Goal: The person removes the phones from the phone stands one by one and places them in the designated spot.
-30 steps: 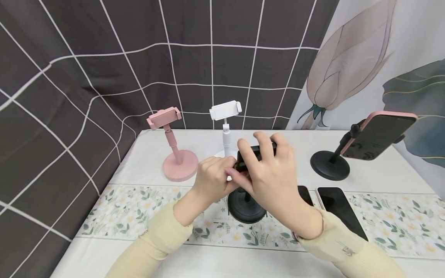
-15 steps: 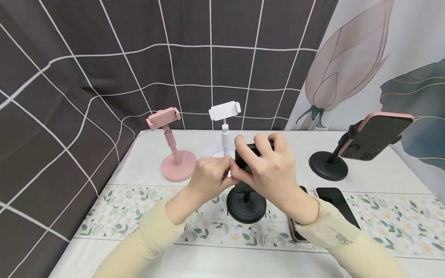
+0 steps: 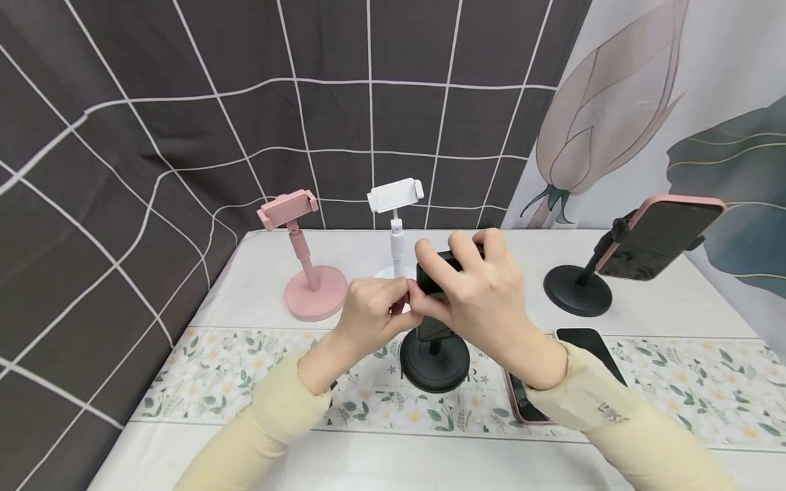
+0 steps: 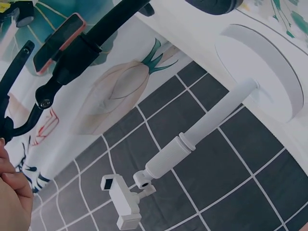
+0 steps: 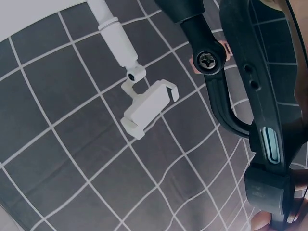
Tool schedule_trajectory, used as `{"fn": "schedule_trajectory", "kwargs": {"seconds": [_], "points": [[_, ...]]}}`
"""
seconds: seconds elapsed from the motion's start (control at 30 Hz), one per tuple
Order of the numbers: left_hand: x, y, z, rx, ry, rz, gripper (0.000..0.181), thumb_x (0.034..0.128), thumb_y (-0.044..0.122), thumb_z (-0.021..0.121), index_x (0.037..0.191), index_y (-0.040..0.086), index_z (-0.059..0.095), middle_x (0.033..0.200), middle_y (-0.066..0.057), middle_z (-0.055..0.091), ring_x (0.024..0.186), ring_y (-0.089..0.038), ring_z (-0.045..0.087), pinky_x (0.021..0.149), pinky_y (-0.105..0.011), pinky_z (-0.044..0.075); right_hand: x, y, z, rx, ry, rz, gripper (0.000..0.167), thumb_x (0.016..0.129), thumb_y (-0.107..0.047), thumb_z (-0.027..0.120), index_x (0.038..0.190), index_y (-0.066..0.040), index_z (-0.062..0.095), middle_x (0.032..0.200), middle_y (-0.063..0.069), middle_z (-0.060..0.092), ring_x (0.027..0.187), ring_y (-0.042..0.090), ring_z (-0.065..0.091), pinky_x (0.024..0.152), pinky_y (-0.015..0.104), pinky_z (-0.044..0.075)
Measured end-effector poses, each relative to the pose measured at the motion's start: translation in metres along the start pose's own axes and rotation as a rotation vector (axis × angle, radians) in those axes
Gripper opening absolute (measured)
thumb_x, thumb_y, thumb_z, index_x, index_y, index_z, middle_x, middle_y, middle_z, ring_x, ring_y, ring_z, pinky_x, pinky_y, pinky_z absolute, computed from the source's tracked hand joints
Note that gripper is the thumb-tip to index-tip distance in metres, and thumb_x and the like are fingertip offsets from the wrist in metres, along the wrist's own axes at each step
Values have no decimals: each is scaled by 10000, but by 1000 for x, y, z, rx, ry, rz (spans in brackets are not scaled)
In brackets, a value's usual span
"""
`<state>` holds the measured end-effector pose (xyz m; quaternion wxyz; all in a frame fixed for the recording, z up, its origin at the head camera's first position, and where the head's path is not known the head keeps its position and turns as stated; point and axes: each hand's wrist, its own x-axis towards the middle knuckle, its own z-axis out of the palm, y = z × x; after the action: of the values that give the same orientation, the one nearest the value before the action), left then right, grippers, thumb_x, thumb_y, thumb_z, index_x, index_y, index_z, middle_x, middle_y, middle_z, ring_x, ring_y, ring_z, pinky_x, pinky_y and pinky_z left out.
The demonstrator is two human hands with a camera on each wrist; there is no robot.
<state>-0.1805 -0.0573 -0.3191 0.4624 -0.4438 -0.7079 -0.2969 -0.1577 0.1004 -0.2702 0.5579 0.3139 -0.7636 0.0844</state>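
Observation:
A black phone stand stands upright at the middle of the table, its black clamp up at hand height. My left hand pinches at the left end of the clamp, thumb close beneath the forefinger. Over the top of the clamp curl the fingers of my right hand, its thumb meeting the left fingertips. Below the thumbs a dark glossy panel shows; whether it is a phone in the clamp I cannot tell. The left wrist view has the stand's black pole.
A pink phone stand and a white phone stand are behind. At right, another black stand bears a pink-edged phone. Two phones lie by my right forearm: one pink-edged, one light-edged. A floral runner crosses the table.
My fingers have shifted slightly at the clamp, and my thumbs have drawn together. More of the dark panel beneath shows. My right forearm uncovers more of the pink-edged phone on the table.

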Motion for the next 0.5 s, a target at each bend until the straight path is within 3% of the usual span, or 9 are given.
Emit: {"fn": "schedule_trajectory", "kwargs": {"seconds": [0.3,0.5], "points": [[-2,-7,6,-121,0,8,250,851,149,512,619,94,435,441,19,416,388,-66,379,409,-154,317,2,3,-4,64,-36,31,218,819,-250,492,915,-88,601,703,99,430,677,334,389,512,367,398],[-2,-12,7,-342,-23,-78,343,931,235,503,629,76,477,458,-3,431,413,-67,382,423,-138,315,6,4,-6,93,-93,38,213,789,-251,546,910,-82,594,719,99,432,682,337,376,511,358,367]]}}
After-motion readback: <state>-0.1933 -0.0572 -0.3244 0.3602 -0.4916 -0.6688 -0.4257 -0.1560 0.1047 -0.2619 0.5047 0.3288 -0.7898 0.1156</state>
